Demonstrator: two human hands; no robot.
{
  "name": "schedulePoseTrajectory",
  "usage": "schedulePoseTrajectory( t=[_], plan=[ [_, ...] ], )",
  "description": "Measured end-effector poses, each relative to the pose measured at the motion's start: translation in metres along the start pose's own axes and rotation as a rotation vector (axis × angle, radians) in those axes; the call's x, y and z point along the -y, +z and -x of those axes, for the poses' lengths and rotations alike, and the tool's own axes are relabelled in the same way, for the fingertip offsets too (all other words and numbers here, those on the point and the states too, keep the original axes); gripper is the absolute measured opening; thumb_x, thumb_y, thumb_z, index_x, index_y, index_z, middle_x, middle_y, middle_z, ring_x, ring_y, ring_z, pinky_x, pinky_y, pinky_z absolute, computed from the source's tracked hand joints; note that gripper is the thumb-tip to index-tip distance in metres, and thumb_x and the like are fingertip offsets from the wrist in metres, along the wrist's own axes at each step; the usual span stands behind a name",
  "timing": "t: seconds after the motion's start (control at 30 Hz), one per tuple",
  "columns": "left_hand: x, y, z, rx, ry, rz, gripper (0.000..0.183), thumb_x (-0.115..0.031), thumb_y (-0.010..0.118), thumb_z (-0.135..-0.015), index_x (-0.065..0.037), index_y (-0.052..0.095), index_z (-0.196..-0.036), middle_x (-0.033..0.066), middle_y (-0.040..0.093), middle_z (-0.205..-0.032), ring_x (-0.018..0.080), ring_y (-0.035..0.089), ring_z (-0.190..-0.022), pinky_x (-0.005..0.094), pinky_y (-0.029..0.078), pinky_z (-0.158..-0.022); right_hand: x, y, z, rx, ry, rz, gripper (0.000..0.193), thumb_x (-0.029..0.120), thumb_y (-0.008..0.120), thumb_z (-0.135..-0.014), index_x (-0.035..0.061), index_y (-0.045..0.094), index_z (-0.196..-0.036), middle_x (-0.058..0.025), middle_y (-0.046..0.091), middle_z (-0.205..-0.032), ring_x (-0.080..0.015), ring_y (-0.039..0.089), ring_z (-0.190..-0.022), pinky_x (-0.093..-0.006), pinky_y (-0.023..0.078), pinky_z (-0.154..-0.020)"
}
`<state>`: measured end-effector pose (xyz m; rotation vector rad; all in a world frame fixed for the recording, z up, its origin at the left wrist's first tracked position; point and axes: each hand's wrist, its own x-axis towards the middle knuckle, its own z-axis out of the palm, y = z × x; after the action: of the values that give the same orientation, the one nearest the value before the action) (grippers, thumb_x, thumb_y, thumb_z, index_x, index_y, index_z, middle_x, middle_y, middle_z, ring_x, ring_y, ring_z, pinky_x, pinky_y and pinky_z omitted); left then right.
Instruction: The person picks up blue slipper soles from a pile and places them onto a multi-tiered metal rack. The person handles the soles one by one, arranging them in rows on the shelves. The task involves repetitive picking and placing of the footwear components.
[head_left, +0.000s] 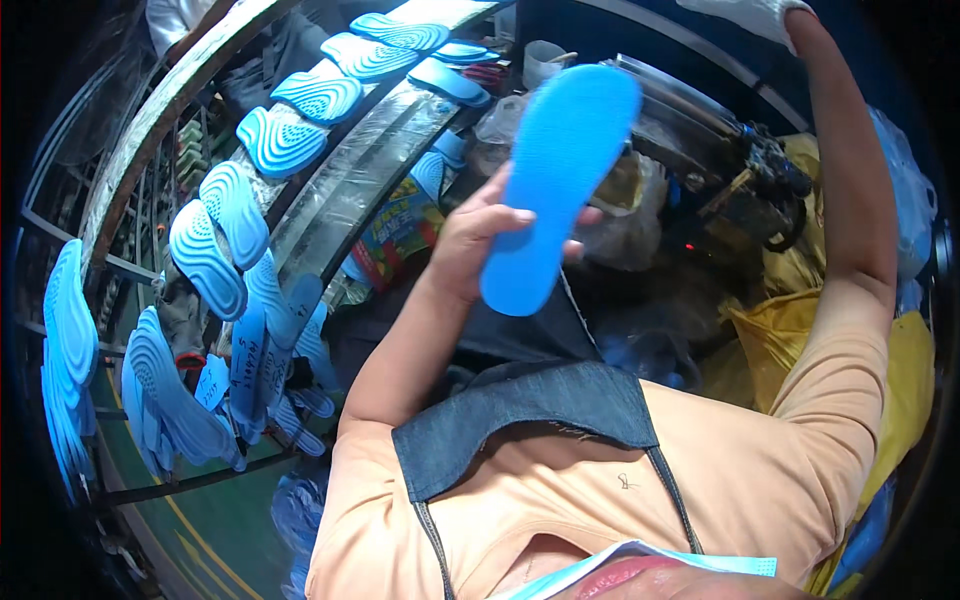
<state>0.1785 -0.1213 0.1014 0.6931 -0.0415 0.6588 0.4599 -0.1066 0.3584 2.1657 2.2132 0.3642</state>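
My bare left hand [480,235] grips a bright blue insole [565,170] around its narrower lower half, thumb across the face towards me. The insole is held up and tilted, its wide end towards the upper right. My right arm is raised, and my right hand [745,15], in a white glove, is at the top right edge. The frame cuts off most of its fingers, so what it touches is hidden. Left of the held insole, several lighter blue insoles [282,142] with ringed patterns lie along a curved rail.
More blue insoles [175,400] are stacked at lower left, some with handwriting. A plastic-wrapped ledge [350,185] runs beside the rail. Dark machinery [745,170] stands beyond the held insole, a white cup [543,62] near it. Yellow bags [780,335] are at right. Another person's sleeve [178,22] shows at top left.
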Motion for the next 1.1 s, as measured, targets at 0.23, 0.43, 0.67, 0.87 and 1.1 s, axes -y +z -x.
schedulePoseTrajectory(
  t=[0.23, 0.43, 0.67, 0.87, 1.1],
  plan=[
    [0.058, 0.027, -0.060, -0.012, -0.256, 0.100, 0.059, -0.001, 0.044, -0.083, 0.004, 0.031, -0.140, 0.0278, 0.054, -0.122, 0.0413, 0.061, -0.108, 0.0500, 0.057, -0.085, -0.022, 0.010, 0.043, 0.109, 0.060, -0.006, 0.057, 0.044, 0.061, -0.084, 0.0062, 0.058, -0.127, -0.0156, 0.066, -0.118, -0.0301, 0.062, -0.109, -0.0374, 0.048, -0.094],
    [0.073, 0.000, -0.082, -0.198, -0.360, 0.079, 0.043, -0.028, 0.046, -0.099, 0.002, 0.047, -0.130, 0.0215, 0.061, -0.115, 0.0312, 0.064, -0.103, 0.0474, 0.052, -0.090, -0.074, 0.081, 0.018, 0.026, -0.055, -0.108, 0.046, 0.021, 0.062, -0.087, 0.0018, 0.055, -0.129, -0.0159, 0.065, -0.119, -0.0272, 0.062, -0.109, -0.0352, 0.048, -0.098],
    [0.066, -0.077, -0.032, -0.368, -0.379, -0.134, 0.044, -0.029, 0.049, -0.098, -0.002, 0.047, -0.133, 0.0157, 0.059, -0.119, 0.0259, 0.059, -0.106, 0.0427, 0.049, -0.093, -0.082, 0.121, -0.025, 0.356, -0.112, -0.508, 0.026, 0.004, 0.057, -0.084, 0.0029, 0.067, -0.108, -0.0072, 0.068, -0.101, -0.0178, 0.062, -0.095, -0.0320, 0.050, -0.087],
    [0.041, -0.132, 0.006, -0.524, -0.276, -0.163, 0.034, -0.023, 0.052, -0.097, -0.005, 0.051, -0.127, 0.0121, 0.061, -0.115, 0.0213, 0.060, -0.104, 0.0370, 0.049, -0.088, -0.083, 0.127, -0.040, 0.598, 0.155, -0.604, 0.040, 0.034, 0.066, -0.084, 0.0151, 0.068, -0.119, -0.0013, 0.067, -0.100, -0.0147, 0.059, -0.090, -0.0324, 0.049, -0.077],
    [0.018, -0.163, 0.012, -0.580, -0.209, -0.201, 0.030, -0.021, 0.053, -0.096, -0.008, 0.053, -0.123, 0.0074, 0.064, -0.110, 0.0167, 0.062, -0.099, 0.0314, 0.048, -0.084, -0.064, 0.123, -0.081, 0.663, 0.216, -0.369, 0.048, 0.024, 0.071, -0.070, 0.0055, 0.068, -0.114, -0.0107, 0.069, -0.105, -0.0233, 0.063, -0.098, -0.0363, 0.051, -0.087]
  ],
)
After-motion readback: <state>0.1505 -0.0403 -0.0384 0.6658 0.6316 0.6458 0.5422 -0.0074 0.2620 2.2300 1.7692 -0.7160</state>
